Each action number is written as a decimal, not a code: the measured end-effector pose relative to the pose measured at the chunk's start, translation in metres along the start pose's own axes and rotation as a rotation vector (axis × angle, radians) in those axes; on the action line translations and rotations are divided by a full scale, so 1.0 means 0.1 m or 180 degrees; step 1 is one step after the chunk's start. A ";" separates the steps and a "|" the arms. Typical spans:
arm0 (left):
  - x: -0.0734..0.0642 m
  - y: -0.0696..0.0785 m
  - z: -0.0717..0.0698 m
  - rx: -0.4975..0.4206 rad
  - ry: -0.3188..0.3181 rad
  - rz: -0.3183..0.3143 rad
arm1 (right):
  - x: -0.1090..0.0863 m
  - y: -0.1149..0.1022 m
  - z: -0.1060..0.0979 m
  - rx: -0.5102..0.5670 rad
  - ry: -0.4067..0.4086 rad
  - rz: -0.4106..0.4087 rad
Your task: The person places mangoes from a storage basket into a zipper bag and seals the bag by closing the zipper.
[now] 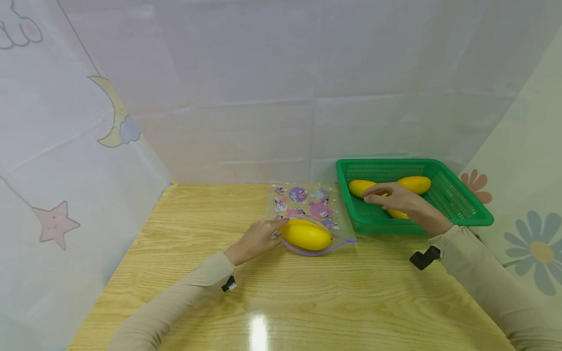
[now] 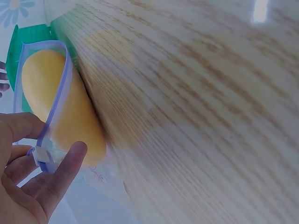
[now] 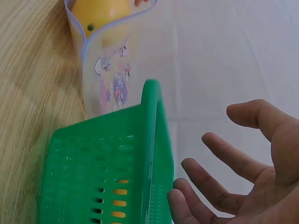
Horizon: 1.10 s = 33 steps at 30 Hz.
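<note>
A clear zip bag [image 1: 311,199] with pink and purple cartoon prints lies on the table, its purple-edged mouth spread toward me. One yellow mango [image 1: 307,235] sits inside the mouth. My left hand [image 1: 260,237] pinches the bag's left edge; in the left wrist view, its fingers are around the purple zip strip [image 2: 60,95] by the white slider [image 2: 42,154]. Over the green basket [image 1: 382,225] hovers my right hand [image 1: 397,199], its fingers spread and holding nothing in the right wrist view. Yellow mangoes [image 1: 414,184] lie in the basket below it, partly hidden by the hand.
The basket stands at the back right, close beside the bag. Wood-grain table [image 1: 281,292] stretches in front of both. A pale cloth wall [image 1: 246,122] rises behind them, and a flower-printed one [image 1: 522,195] bounds the right side.
</note>
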State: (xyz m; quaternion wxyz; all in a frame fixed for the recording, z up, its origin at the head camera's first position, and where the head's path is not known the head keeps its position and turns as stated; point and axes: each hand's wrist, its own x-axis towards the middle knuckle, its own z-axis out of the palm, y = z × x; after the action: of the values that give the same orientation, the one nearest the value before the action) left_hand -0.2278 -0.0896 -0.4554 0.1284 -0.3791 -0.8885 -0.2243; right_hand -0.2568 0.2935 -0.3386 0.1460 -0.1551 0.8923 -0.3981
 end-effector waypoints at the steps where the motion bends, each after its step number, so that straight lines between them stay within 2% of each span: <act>1: 0.00 0.00 0.00 -0.0002 -0.0005 -0.0002 | 0.00 0.01 -0.01 -0.0020 0.0029 0.0006; 8: 0.00 0.00 0.00 0.0008 -0.0013 -0.0006 | 0.03 0.10 -0.08 -0.0143 0.0135 0.0012; 13: 0.00 -0.01 0.01 0.0019 0.0011 0.0037 | 0.03 0.16 -0.17 -0.0181 0.0120 0.0149; 22: 0.00 -0.01 0.00 -0.0005 0.0043 0.0076 | 0.05 0.30 -0.27 -0.0035 0.0100 0.0416; 33: 0.00 -0.04 0.02 -0.0039 -0.0042 0.0065 | 0.05 0.47 -0.35 -0.0063 0.0045 0.0493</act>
State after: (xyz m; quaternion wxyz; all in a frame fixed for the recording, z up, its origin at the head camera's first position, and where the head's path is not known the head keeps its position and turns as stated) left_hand -0.2312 -0.0910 -0.4579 0.1224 -0.3904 -0.8841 -0.2259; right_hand -0.2823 0.3444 -0.3524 0.1685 -0.0842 0.9065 -0.3778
